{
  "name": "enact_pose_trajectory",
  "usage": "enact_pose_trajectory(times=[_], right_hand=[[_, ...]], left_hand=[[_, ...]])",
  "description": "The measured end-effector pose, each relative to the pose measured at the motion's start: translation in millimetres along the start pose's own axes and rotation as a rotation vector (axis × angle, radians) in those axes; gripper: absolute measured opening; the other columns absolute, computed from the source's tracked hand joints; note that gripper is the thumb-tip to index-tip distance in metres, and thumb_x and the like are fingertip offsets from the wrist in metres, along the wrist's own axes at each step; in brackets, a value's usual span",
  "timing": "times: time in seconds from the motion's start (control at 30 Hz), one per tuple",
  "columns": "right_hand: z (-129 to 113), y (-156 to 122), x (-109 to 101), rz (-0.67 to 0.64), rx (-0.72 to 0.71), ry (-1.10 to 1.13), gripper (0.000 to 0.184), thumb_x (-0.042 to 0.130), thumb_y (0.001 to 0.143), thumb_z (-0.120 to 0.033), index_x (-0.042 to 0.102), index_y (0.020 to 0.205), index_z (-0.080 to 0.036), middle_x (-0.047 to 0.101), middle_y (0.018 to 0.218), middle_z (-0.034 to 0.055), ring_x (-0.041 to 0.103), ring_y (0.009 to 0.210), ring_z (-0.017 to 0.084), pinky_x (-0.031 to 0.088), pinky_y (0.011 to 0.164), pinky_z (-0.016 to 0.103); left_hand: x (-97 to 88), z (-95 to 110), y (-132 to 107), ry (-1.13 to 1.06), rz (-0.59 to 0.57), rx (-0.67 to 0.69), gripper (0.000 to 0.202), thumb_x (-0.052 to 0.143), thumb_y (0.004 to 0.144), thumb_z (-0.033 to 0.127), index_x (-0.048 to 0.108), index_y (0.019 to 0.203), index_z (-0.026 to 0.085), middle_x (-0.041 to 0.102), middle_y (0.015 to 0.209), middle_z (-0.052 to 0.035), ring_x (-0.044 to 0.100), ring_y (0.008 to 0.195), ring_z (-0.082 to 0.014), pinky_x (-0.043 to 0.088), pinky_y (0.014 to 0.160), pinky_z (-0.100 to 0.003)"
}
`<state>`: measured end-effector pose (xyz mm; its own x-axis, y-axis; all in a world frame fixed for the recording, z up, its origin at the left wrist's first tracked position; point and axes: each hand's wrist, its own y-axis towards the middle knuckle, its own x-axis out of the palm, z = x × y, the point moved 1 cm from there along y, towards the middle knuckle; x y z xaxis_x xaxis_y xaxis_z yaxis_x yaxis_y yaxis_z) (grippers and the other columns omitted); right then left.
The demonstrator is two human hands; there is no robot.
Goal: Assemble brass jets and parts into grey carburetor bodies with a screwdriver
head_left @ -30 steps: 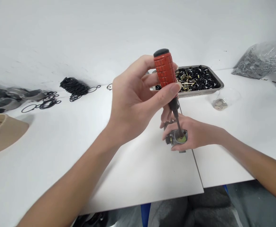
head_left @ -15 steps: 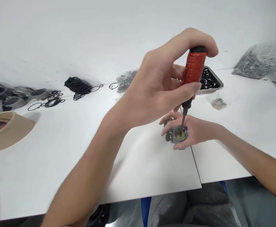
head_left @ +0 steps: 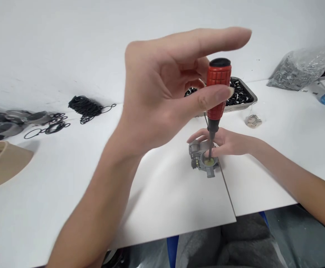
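My left hand [head_left: 162, 93] has its thumb and some fingers closed round the red handle of a screwdriver [head_left: 219, 82]. Its index finger stretches out above the black end cap, apart from it. Nearly upright, the screwdriver has its tip down on a yellowish round plate [head_left: 208, 162] inside the bore of a grey metal carburetor [head_left: 210, 172] on the table. My right hand [head_left: 229, 141] holds the carburetor from the far right side, thumb at the bore and fingers behind the body, partly hidden by the screwdriver.
Behind stands a metal tray [head_left: 253, 97] of small black parts. Near it lie a small bag of metal discs [head_left: 253, 121] and a larger bag of grey parts [head_left: 293, 70]. Leftward are black rubber rings [head_left: 86, 108], grey ring-shaped parts [head_left: 10, 128] and a tan round container [head_left: 7, 163].
My left index finger has lifted off the screwdriver's cap, and the hand has shifted left. The screwdriver stands more upright. My right thumb has moved from the carburetor's near side to its bore.
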<state>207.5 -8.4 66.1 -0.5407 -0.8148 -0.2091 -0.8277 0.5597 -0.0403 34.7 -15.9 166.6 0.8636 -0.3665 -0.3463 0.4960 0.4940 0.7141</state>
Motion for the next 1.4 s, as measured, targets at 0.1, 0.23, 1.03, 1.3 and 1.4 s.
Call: enact_pose_trajectory(times=[0.1, 0.23, 1.03, 1.3, 1.4], right_hand=[[2.3, -0.4, -1.2, -0.002, -0.021, -0.018, 0.049, 0.062, 0.080, -0.013, 0.053, 0.128, -0.020, 0.062, 0.122, 0.0090, 0.062, 0.107, 0.019, 0.052, 0.089, 0.033], [3.4, -0.1, -2.8, -0.004, -0.025, -0.024, 0.048, 0.061, 0.080, -0.012, 0.053, 0.127, -0.019, 0.062, 0.121, 0.0093, 0.062, 0.107, 0.019, 0.053, 0.087, 0.032], [7.3, -0.7, -4.2, -0.005, -0.034, -0.018, 0.048, 0.060, 0.080, -0.011, 0.054, 0.127, -0.018, 0.061, 0.124, 0.0098, 0.061, 0.108, 0.019, 0.052, 0.087, 0.032], [8.3, -1.3, -4.4, -0.003, -0.057, -0.054, 0.048, 0.061, 0.079, -0.010, 0.054, 0.126, -0.019, 0.061, 0.125, 0.0087, 0.058, 0.115, 0.020, 0.050, 0.093, 0.032], [7.2, -1.0, -4.0, -0.001, -0.048, -0.050, 0.047, 0.060, 0.080, -0.011, 0.054, 0.126, -0.019, 0.061, 0.124, 0.0091, 0.059, 0.113, 0.020, 0.051, 0.090, 0.031]], left_hand=[[-4.0, 4.1, -2.2, -0.073, -0.052, -0.079, 0.038, 0.063, 0.082, 0.005, 0.067, 0.118, 0.017, 0.068, 0.090, -0.0025, 0.070, 0.088, -0.0223, 0.063, 0.071, -0.037], [-0.5, -1.0, 0.9, -0.036, 0.013, -0.051, 0.024, 0.065, 0.082, 0.006, 0.070, 0.104, 0.009, 0.065, 0.082, -0.0024, 0.070, 0.074, -0.0175, 0.060, 0.057, -0.031], [3.1, 9.4, -1.2, 0.018, 0.082, -0.100, 0.024, 0.060, 0.088, 0.028, 0.068, 0.100, 0.008, 0.066, 0.083, 0.0001, 0.070, 0.075, -0.0169, 0.058, 0.058, -0.030], [5.4, 4.8, -2.1, -0.046, 0.025, -0.106, 0.027, 0.052, 0.091, 0.007, 0.060, 0.116, 0.005, 0.069, 0.092, 0.0003, 0.070, 0.085, -0.0175, 0.063, 0.070, -0.035], [4.9, 4.8, -1.6, 0.021, 0.065, -0.094, 0.021, 0.062, 0.086, 0.018, 0.066, 0.104, 0.008, 0.065, 0.085, 0.0012, 0.069, 0.072, -0.0140, 0.059, 0.057, -0.027]])
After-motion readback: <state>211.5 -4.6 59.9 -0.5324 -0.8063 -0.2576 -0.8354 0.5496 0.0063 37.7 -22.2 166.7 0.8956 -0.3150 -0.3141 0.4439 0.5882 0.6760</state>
